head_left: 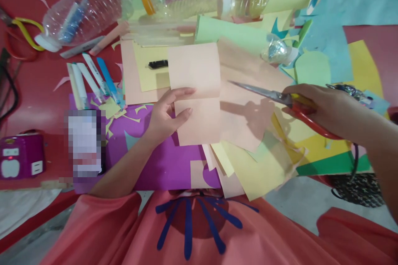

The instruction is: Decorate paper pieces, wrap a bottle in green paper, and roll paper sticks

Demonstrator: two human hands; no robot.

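My left hand (169, 112) holds a peach sheet of paper (199, 122), with the thumb on its near part and the fingers at a crease across its middle. The sheet's far half (194, 68) bends upward. To the right, my right hand (320, 105) is closed round the red and yellow handles of a pair of scissors (264, 91). Their blades look shut and point left, a short way from the paper's right edge. A larger peach sheet (245, 120) lies beneath the blades, with shadows across it. Just beyond my left hand is a black pen-like object (158, 64), partly covered by the paper.
Clear plastic bottles (90, 12) lie along the back. Several markers (93, 76) and a phone (85, 143) are at the left, near a purple box (23, 155). A green paper roll (230, 35) lies behind the sheet. Purple paper (164, 167) and yellow scraps (255, 169) cover the front.
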